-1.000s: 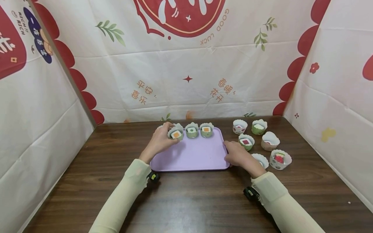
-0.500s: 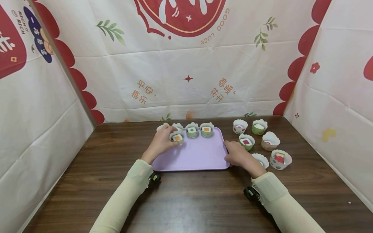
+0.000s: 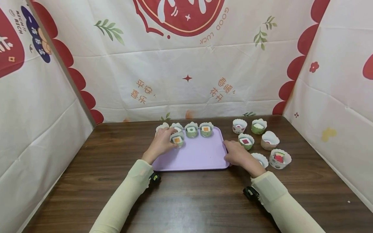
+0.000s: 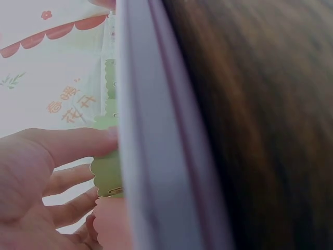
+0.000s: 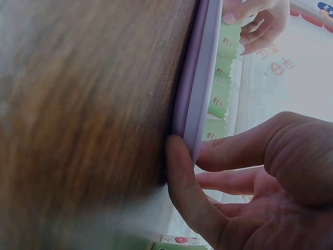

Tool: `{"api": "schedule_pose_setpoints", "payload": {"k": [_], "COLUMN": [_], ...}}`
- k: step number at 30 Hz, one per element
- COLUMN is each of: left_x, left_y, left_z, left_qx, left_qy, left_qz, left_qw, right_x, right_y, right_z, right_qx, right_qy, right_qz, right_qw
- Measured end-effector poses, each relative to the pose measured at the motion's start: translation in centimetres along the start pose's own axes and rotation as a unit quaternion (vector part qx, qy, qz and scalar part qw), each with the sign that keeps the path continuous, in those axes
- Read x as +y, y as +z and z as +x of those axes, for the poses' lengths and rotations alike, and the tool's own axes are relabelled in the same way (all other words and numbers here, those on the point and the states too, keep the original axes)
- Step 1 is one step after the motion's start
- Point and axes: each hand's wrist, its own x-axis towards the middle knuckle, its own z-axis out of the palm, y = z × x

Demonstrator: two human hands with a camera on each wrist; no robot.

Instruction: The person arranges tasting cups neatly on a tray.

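My left hand [image 3: 161,143] holds a green paper baking cup [image 3: 177,139] by its side, thumb in front. A white square piece with an orange centre sits inside. The cup is over the left part of a lilac tray [image 3: 201,157], in front of the back row; whether it touches the tray is unclear. Along the tray's back edge stand several cups, including a green one with a green-dotted piece [image 3: 191,130] and one with an orange-centred piece [image 3: 206,129]. My right hand [image 3: 240,156] grips the tray's right edge, thumb above and a finger underneath in the right wrist view.
Right of the tray, several more filled paper cups stand on the brown wooden table [image 3: 186,200], among them a green cup with a dark red centre [image 3: 245,141] and a white one with a red-and-green piece [image 3: 279,158]. Printed white cloth [image 3: 186,64] encloses the back and sides.
My left hand has brought its cup slightly towards me and to the right, uncovering a cup behind it in the back row. The right hand stays on the tray's edge.
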Motion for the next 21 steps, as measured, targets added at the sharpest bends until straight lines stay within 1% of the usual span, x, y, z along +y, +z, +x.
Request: {"api": "schedule_pose_setpoints", "payload": {"k": [8,12,17,21], "left_x": [0.08,0.09,0.07,0.07], "left_y": [-0.04,-0.28,-0.67,-0.66], "left_z": [-0.16,-0.18,-0.22,-0.27], "left_qx": [0.0,-0.002,0.006,0.009], "left_qy": [-0.01,-0.008,0.0,-0.003], "left_qz": [0.006,0.01,0.004,-0.003], "left_qw": [0.9999,0.9999,1.0,1.0], "right_x": [-0.04,-0.1,-0.11,-0.09], "right_y": [0.03,0.06,0.03,0.0], "right_z": [-0.02,-0.05,0.02,0.04], "right_qx": [-0.005,-0.006,-0.004,-0.008], "right_qy": [0.007,0.008,0.006,0.009], "right_qz": [0.002,0.003,0.002,0.004], "right_qw": [1.0,0.9999,1.0,0.9999]}}
